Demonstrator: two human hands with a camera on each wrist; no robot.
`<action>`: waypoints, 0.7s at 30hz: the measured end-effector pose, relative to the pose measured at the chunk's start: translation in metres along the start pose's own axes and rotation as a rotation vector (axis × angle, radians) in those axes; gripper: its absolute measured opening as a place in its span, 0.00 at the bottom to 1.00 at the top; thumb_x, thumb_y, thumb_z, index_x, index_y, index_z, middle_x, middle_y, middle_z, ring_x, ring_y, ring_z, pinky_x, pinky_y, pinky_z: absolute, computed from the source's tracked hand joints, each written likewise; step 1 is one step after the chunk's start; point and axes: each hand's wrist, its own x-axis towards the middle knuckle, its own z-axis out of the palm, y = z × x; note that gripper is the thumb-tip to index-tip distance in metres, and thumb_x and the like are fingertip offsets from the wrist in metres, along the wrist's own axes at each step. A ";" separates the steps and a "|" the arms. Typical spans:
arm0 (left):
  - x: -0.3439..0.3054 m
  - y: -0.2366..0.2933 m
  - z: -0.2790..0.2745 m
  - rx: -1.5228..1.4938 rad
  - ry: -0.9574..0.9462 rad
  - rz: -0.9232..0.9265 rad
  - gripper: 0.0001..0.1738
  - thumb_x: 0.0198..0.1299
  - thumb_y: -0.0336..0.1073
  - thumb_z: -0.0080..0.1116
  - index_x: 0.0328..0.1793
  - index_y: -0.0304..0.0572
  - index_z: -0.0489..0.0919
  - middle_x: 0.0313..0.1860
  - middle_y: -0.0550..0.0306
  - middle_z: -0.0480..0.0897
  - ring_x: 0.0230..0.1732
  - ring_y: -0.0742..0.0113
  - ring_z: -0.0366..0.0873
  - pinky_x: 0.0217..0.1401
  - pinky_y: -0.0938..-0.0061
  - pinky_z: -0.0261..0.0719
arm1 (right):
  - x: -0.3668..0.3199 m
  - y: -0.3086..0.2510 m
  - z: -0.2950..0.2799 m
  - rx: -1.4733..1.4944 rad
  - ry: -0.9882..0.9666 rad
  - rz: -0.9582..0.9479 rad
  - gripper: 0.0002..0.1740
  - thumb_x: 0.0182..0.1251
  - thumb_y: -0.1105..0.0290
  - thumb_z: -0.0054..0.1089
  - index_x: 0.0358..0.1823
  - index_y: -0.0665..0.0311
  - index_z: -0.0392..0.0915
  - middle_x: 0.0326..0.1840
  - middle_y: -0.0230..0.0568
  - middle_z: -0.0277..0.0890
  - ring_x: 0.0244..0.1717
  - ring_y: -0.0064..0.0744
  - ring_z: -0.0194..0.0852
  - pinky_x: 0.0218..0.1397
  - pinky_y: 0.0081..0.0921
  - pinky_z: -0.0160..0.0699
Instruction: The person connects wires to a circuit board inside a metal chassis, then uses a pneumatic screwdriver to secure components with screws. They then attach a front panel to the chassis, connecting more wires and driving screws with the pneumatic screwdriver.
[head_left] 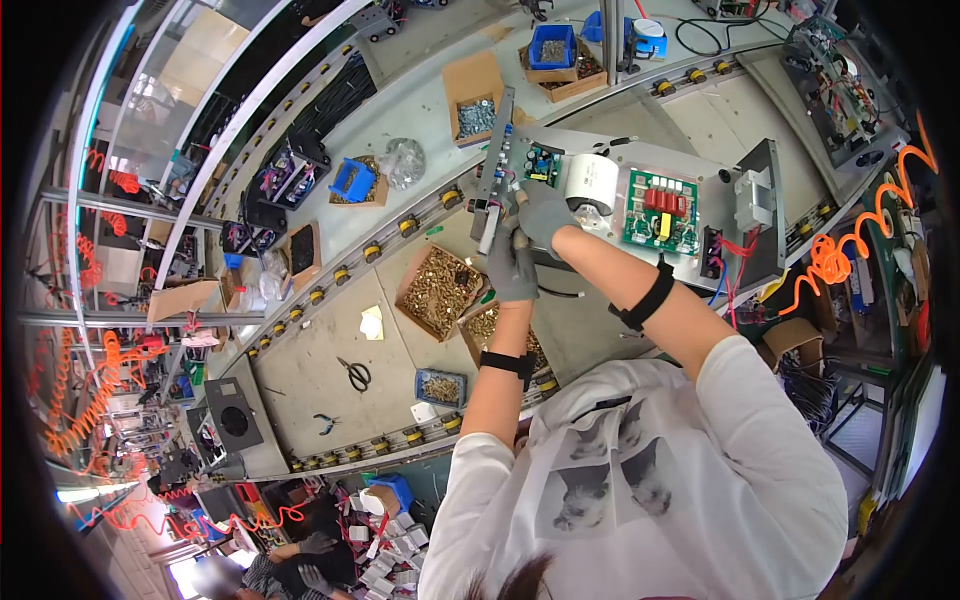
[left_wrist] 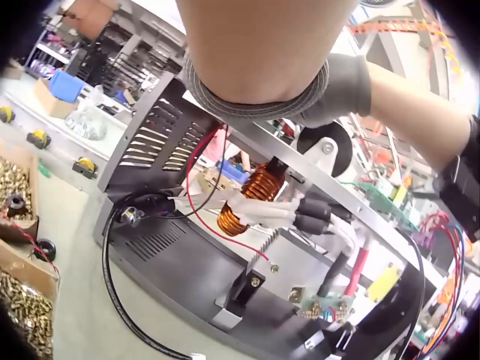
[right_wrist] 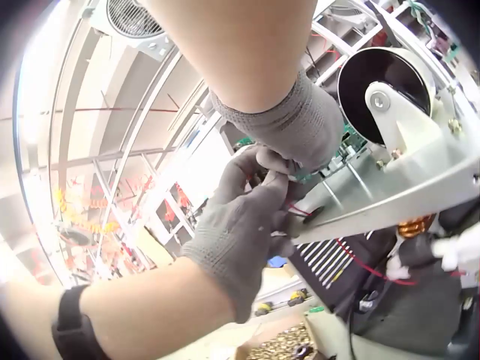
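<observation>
Both hands wear grey gloves and meet at the left end of an opened metal chassis (head_left: 705,185). My left hand (right_wrist: 236,225) has its fingers curled close to a thin red wire (right_wrist: 300,211), which passes through a black grommet in the panel. Bent over the same spot, my right hand (right_wrist: 296,127) has its fingertips against the left hand's; what they hold is hidden. Beside the hands are a small green board (head_left: 541,163) and a white cylinder (head_left: 592,182). Below the panel, the left wrist view shows a copper coil (left_wrist: 262,184) and a black cable (left_wrist: 112,281).
Cardboard boxes of brass fasteners (head_left: 440,292) stand near the left forearm. Scissors (head_left: 354,374), pliers (head_left: 325,424) and a blue tray (head_left: 441,387) lie on the bench. A larger green board (head_left: 662,211) is fixed on the chassis. An orange coiled hose (head_left: 830,262) hangs at right.
</observation>
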 end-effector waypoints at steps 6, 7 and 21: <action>-0.005 -0.024 -0.001 0.207 0.180 -0.119 0.17 0.62 0.42 0.53 0.51 0.41 0.78 0.33 0.49 0.82 0.30 0.56 0.80 0.34 0.69 0.76 | -0.021 -0.013 -0.005 -0.773 0.287 -0.398 0.10 0.58 0.70 0.53 0.41 0.63 0.75 0.36 0.42 0.75 0.41 0.40 0.76 0.35 0.34 0.78; -0.002 -0.016 -0.005 0.432 0.194 -0.049 0.17 0.61 0.44 0.53 0.50 0.42 0.80 0.31 0.49 0.82 0.28 0.56 0.80 0.32 0.70 0.76 | -0.024 -0.013 -0.003 -0.775 0.286 -0.403 0.10 0.58 0.70 0.53 0.41 0.63 0.75 0.36 0.42 0.75 0.41 0.40 0.76 0.35 0.34 0.78; -0.008 -0.019 -0.011 0.584 0.108 -0.337 0.16 0.57 0.45 0.58 0.43 0.42 0.81 0.33 0.45 0.82 0.33 0.47 0.81 0.34 0.63 0.78 | -0.026 -0.003 -0.001 -0.548 0.142 -0.350 0.20 0.57 0.65 0.56 0.53 0.60 0.74 0.44 0.44 0.72 0.46 0.44 0.73 0.44 0.36 0.75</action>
